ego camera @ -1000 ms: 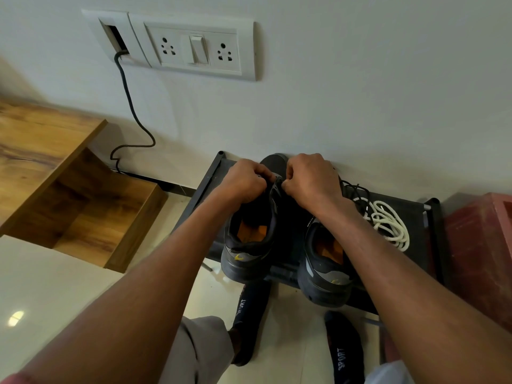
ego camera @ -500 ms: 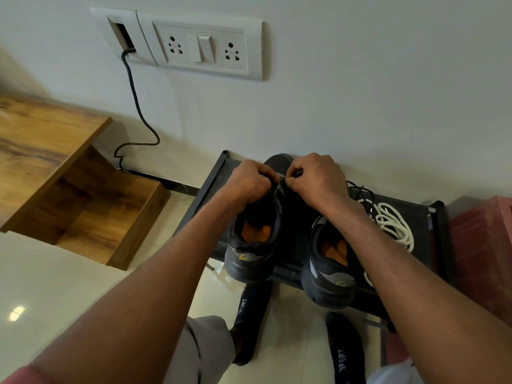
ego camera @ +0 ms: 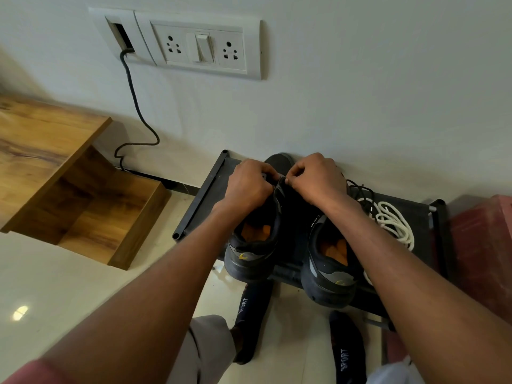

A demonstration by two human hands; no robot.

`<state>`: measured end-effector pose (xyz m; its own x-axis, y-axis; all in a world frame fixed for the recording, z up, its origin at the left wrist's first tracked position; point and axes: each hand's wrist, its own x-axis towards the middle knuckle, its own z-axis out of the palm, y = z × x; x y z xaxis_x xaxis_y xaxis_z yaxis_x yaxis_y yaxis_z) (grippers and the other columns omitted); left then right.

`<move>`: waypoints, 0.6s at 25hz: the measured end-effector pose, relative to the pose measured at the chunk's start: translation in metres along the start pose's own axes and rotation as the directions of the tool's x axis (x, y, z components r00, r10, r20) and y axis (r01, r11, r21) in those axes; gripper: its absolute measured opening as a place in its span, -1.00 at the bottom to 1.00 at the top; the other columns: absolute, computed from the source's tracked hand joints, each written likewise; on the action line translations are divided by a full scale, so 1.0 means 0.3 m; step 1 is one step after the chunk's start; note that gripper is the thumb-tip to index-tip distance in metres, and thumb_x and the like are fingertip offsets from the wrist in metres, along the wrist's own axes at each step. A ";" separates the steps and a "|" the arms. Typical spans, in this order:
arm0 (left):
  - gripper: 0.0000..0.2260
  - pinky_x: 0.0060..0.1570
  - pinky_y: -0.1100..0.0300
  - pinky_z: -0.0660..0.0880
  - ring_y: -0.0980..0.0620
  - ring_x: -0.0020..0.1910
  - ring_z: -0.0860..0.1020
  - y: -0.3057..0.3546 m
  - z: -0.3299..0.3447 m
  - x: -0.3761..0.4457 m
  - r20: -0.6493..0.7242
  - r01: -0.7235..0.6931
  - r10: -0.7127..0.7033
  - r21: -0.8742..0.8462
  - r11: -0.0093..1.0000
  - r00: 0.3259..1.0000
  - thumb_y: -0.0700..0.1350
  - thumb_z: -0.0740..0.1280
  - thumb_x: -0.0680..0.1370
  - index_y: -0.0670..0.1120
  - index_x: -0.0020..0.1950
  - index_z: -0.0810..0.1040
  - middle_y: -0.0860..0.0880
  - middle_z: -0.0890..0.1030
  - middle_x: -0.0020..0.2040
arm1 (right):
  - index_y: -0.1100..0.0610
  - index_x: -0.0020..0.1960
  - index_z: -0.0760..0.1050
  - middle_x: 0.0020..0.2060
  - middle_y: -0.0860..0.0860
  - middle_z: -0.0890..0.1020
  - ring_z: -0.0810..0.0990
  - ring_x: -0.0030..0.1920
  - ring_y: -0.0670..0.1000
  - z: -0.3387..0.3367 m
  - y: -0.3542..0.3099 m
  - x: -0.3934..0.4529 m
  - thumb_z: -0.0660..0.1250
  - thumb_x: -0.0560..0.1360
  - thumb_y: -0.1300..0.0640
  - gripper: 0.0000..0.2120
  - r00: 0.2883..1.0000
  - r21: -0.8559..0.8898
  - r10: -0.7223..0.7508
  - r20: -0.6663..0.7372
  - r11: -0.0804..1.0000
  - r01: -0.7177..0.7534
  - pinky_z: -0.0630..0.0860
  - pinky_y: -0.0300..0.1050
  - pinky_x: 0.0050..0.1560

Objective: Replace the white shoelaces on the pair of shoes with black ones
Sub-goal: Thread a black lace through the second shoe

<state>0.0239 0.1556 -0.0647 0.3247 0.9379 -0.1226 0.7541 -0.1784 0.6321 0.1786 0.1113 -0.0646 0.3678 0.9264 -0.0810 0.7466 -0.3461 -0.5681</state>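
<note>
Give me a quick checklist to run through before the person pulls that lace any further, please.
1. Both hands on the same shoe: ok. The left hand and right hand meet over the left shoe.
2. Grip on the lace end: cannot tell, the fingers hide it.
3. Shoe seated on the black rack: ok.
4. Old white laces out of the way: ok, piled to the right on the rack.
5. Right shoe laced: cannot tell, the forearm covers it.
</note>
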 end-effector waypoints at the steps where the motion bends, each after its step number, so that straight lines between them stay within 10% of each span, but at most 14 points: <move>1: -0.84 -0.15 0.18 0.46 0.00 0.04 0.65 0.000 0.006 -0.003 -0.010 -0.007 0.007 -0.001 1.000 1.000 -0.13 0.49 0.49 0.11 0.00 0.76 0.04 0.71 0.07 | -0.09 -0.14 0.72 -0.22 -0.13 0.69 0.69 -0.15 0.00 0.003 -0.004 0.001 0.49 0.49 0.09 -0.91 1.000 -0.014 0.004 -0.006 1.000 -0.004 0.63 -0.10 -0.18; 9: -0.81 -0.17 0.08 0.42 -0.13 -0.03 0.58 0.015 0.019 -0.004 -0.081 -0.067 0.092 0.275 0.959 0.992 -0.20 0.43 0.58 0.03 0.10 0.74 -0.07 0.56 0.12 | -0.22 0.07 0.64 -0.10 -0.12 0.70 0.69 -0.04 0.04 0.016 -0.016 0.007 0.55 0.44 0.00 -0.75 0.999 -0.020 -0.026 0.038 0.999 0.027 0.67 0.06 -0.02; 15: -0.76 -0.20 0.13 0.50 -0.03 -0.03 0.67 -0.002 -0.002 0.011 0.000 -0.037 0.038 0.116 0.993 0.999 -0.21 0.45 0.47 0.14 -0.04 0.75 0.03 0.71 0.00 | -0.19 -0.02 0.69 -0.04 -0.11 0.72 0.69 0.02 0.07 0.016 -0.016 -0.006 0.51 0.49 0.00 -0.90 0.999 -0.043 -0.047 0.013 0.998 0.048 0.66 0.06 0.01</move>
<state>0.0242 0.1590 -0.0650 0.3529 0.9304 -0.0987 0.8025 -0.2467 0.5433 0.1717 0.1121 -0.0656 0.3248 0.9436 -0.0649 0.7863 -0.3075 -0.5360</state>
